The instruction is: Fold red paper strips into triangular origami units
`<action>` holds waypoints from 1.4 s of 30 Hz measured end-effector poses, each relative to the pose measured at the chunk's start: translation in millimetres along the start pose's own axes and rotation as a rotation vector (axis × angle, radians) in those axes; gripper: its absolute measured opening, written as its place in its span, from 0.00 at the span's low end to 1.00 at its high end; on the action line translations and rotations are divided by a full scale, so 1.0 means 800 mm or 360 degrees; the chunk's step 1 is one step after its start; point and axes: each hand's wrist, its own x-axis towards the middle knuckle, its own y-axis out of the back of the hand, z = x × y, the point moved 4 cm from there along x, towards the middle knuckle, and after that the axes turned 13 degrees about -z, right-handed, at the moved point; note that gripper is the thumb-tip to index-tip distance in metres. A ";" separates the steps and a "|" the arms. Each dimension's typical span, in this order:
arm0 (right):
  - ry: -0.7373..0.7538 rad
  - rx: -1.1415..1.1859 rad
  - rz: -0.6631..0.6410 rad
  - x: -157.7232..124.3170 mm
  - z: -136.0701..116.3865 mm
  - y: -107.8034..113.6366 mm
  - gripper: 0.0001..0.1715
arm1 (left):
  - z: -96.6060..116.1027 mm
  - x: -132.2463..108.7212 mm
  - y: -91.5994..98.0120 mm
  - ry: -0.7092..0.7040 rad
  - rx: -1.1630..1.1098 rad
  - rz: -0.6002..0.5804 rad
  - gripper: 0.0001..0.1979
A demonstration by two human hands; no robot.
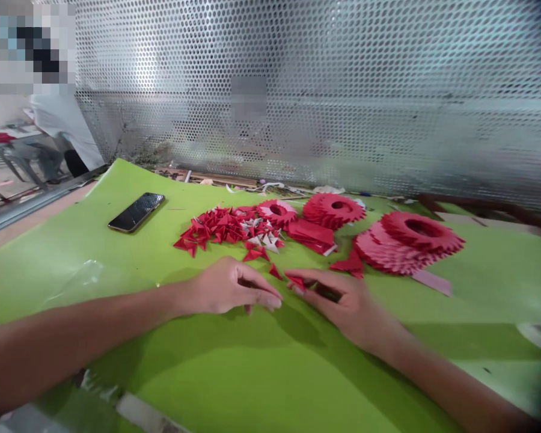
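Pinching a folded red paper piece [296, 281] low over the green desk [117, 264], the right hand [342, 300] has its grip clamped on it, near the pile of triangles [225, 227]. The left hand [228, 288] rests beside it, fingertips together on nothing visible. Folds this small call for fine fingertip handling.

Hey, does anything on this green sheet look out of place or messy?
A few white folded triangles sit mixed into the loose red triangle pile, and a smartphone lies on the green sheet left of it. Nothing looks torn or spilled.
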 end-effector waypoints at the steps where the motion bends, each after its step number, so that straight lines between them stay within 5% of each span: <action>1: 0.0003 0.0012 0.0013 0.000 0.000 0.000 0.23 | 0.000 0.000 0.000 -0.0025 -0.0002 0.0014 0.22; 18: 0.0215 -0.0053 0.0103 -0.007 -0.018 -0.006 0.20 | -0.001 -0.001 -0.004 -0.0163 -0.0422 -0.0031 0.13; 23: 0.0299 -0.0123 0.0182 -0.019 -0.034 -0.006 0.18 | 0.004 -0.003 -0.006 -0.0170 -0.0362 0.0016 0.19; 29: 0.0413 -0.0169 -0.0061 -0.024 -0.044 -0.024 0.14 | 0.010 -0.010 -0.015 -0.0253 0.0031 0.0169 0.09; 34: 0.0627 -0.0166 -0.0064 -0.027 -0.053 -0.032 0.16 | 0.014 -0.016 -0.020 -0.0296 0.0090 0.0259 0.08; 42: 0.0258 -0.0115 -0.0083 -0.021 -0.043 -0.029 0.22 | 0.001 -0.007 -0.015 -0.0230 -0.0494 0.0141 0.17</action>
